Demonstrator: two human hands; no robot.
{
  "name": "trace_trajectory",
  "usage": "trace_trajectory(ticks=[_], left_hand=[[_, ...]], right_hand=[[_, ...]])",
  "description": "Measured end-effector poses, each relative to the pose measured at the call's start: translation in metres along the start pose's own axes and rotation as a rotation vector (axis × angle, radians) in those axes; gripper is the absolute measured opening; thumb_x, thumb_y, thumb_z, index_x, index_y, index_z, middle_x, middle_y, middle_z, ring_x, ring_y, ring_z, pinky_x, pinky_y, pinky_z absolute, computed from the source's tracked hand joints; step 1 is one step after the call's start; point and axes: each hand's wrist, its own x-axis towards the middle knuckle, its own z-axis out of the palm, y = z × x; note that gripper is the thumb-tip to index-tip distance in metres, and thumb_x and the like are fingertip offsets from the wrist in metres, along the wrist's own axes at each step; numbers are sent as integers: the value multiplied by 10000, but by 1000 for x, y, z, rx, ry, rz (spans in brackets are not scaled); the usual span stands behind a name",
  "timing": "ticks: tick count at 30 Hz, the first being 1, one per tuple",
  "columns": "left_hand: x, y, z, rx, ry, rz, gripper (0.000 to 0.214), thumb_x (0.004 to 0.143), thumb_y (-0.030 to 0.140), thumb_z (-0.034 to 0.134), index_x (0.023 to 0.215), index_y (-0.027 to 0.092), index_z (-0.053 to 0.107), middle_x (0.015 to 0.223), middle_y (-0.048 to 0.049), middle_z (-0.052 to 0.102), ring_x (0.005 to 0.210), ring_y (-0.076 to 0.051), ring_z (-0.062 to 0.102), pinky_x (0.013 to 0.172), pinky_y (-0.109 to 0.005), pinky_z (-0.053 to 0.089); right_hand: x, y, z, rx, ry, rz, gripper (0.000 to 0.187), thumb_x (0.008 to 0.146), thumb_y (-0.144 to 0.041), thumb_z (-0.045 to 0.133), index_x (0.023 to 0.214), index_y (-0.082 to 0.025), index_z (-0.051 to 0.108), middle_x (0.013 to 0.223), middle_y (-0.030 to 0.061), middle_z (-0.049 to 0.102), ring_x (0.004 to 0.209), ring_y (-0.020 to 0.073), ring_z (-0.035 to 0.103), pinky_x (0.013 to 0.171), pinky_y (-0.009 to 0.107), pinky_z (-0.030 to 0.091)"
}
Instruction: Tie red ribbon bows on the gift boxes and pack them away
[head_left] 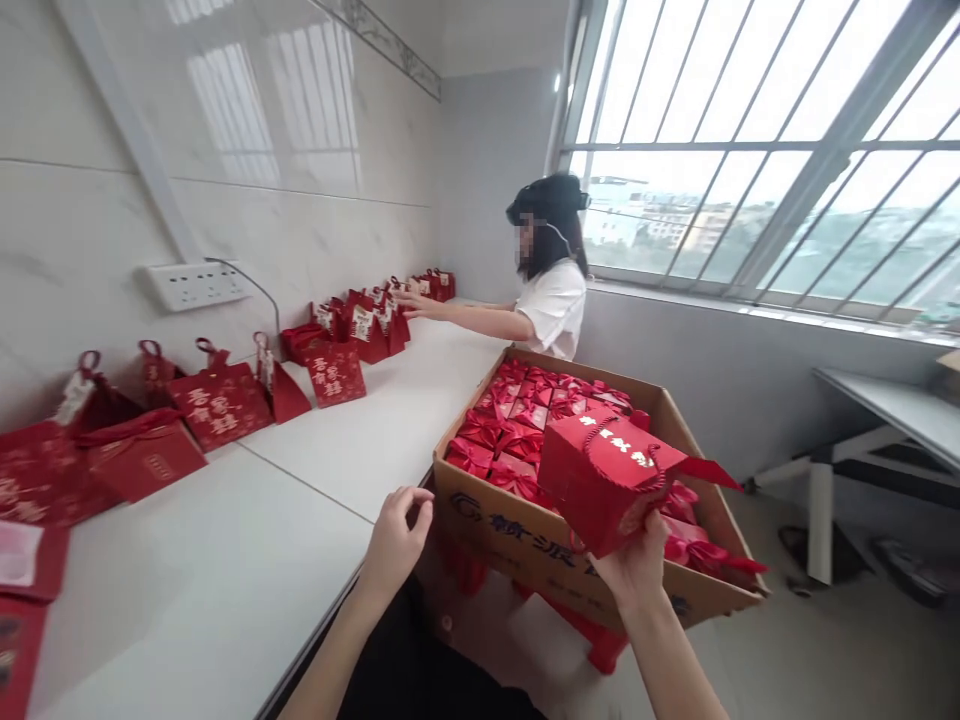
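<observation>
My right hand [637, 570] grips a red gift box [592, 470] from below, near its lower corner. The box is tilted, with gold lettering, a twisted red cord handle and a flap sticking out to the right. Beneath it stands a cardboard carton [517, 525] packed with small red boxes [517, 440] tied with ribbon bows. My left hand [396, 535] hovers between the table edge and the carton's near left corner. Its fingers are loosely bent, the thumb apart from them, and nothing shows in it.
Along the tiled wall, a white table [300, 500] bears several red gift bags [221, 405] and boxes. Across the carton a person [555, 300] in a white shirt reaches toward the far bags. A red stool [611, 650] is partly visible under the carton. Another table [885, 400] stands at right.
</observation>
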Motion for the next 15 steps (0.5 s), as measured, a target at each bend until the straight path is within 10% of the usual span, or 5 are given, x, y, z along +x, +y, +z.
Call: trace_trajectory(ticks=[15], left_hand=[[30,20,78,287,-291,158,517,813,240,481,1317,139,425,1410,-161,445,1359,-301,323,1083,-540,265]], right_hand=[[4,-9,16,256,-42,205,585,699,-520,677,1248,-360,551,1260,24,613,1260,267,483,931,494,499]])
